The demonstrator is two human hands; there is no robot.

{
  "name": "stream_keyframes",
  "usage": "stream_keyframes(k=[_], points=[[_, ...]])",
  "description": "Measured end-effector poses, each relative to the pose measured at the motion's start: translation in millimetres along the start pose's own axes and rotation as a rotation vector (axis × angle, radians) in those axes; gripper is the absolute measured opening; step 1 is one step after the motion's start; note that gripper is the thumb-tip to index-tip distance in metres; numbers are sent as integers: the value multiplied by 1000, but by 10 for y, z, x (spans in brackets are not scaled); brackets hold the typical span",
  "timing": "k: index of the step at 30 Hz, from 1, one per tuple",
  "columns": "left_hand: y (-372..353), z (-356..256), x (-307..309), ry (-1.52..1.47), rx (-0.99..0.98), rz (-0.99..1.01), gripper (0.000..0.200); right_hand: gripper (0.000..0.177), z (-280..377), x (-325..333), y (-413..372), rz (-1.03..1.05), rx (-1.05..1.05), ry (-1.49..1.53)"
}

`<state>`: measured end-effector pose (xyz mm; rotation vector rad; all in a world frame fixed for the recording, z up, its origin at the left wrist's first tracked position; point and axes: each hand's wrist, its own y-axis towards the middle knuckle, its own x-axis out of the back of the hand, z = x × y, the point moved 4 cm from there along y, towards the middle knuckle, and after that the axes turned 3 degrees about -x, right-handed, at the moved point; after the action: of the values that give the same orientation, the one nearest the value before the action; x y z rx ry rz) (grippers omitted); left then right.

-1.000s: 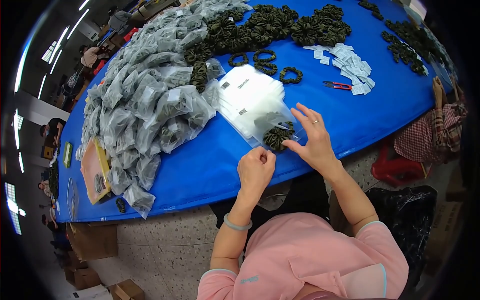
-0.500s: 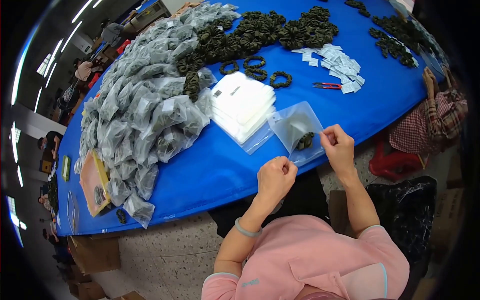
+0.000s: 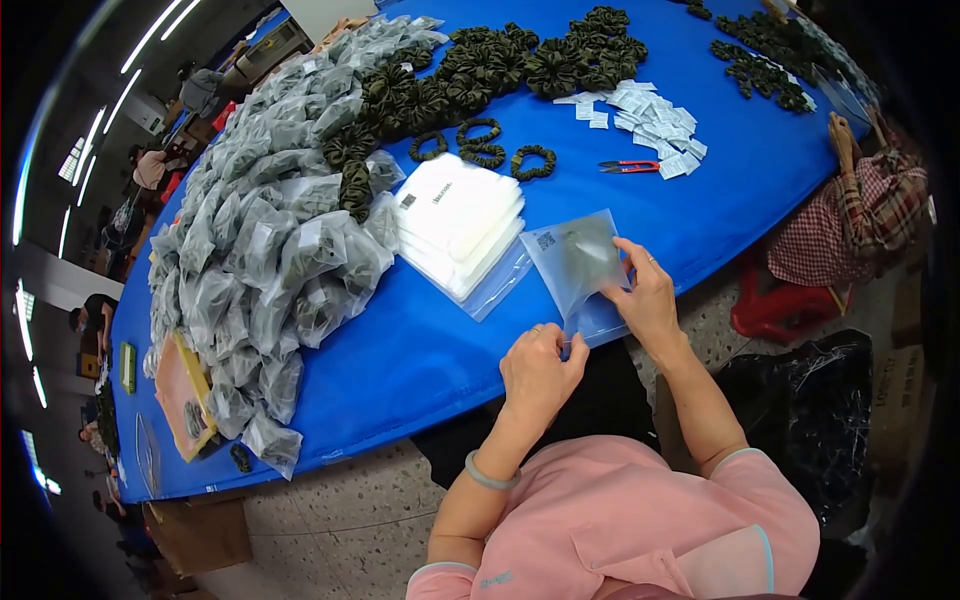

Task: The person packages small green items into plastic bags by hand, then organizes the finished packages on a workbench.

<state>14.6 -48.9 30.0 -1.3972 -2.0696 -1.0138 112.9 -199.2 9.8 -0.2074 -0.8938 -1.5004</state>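
Note:
A frosted plastic bag (image 3: 572, 258) with a dark green scrunchie showing dimly inside lies at the blue table's near edge. My right hand (image 3: 645, 300) grips its right side between thumb and fingers. At the bag's lower left corner, my left hand (image 3: 540, 372) pinches the edge. Left of the bag is a stack of flat white bags (image 3: 455, 225). Loose dark green scrunchies (image 3: 534, 162) lie beyond the stack, near red-handled snips (image 3: 629, 166) and a pile of small white labels (image 3: 655, 120).
Filled bags (image 3: 270, 210) form a large heap on the left of the blue table (image 3: 410, 360). A yellow-edged tray (image 3: 190, 395) stands at its near end. More scrunchies (image 3: 490, 65) are piled at the back. Another person (image 3: 850, 215) sits at the right edge by a red stool (image 3: 785, 305).
My right hand has shifted down and left along the bag, its fingers now over the side. The bag is turned flatter, showing its printed code. The whole view has shifted slightly.

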Motion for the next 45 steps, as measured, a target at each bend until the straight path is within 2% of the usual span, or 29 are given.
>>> stream_keyframes(k=[6, 10, 16, 21, 25, 26, 30, 31, 35, 38, 45], points=[[108, 16, -27, 114, -2, -10, 28, 46, -25, 4, -11, 90, -51, -5], [121, 70, -35, 41, 138, 84, 32, 38, -51, 37, 40, 49, -82, -161], [67, 151, -73, -84, 179, 120, 35, 26, 55, 63, 68, 28, -138, 13], [62, 195, -102, -64, 187, 141, 35, 16, -124, -45, 59, 178, -252, -248], [-39, 313, -201, -440, 315, 231, 34, 10, -22, 210, -6, 281, -260, 53], [-58, 313, -206, -444, 321, 243, 34, 10, -6, 263, -58, 285, -272, 47], [-124, 301, -229, -718, 502, 326, 33, 11, 302, 468, -245, 93, 174, 188], [-150, 301, -233, -717, 507, 331, 33, 11, 318, 442, -302, 95, 167, 189], [-231, 331, -248, -1075, 690, 347, 31, 13, 410, 153, -485, 209, 247, 210], [-241, 343, -242, -1143, 724, 346, 30, 15, 450, 99, -529, 227, 291, 209], [-224, 372, -285, -1190, 729, 356, 31, 13, 581, 129, -573, 68, 565, 3]])
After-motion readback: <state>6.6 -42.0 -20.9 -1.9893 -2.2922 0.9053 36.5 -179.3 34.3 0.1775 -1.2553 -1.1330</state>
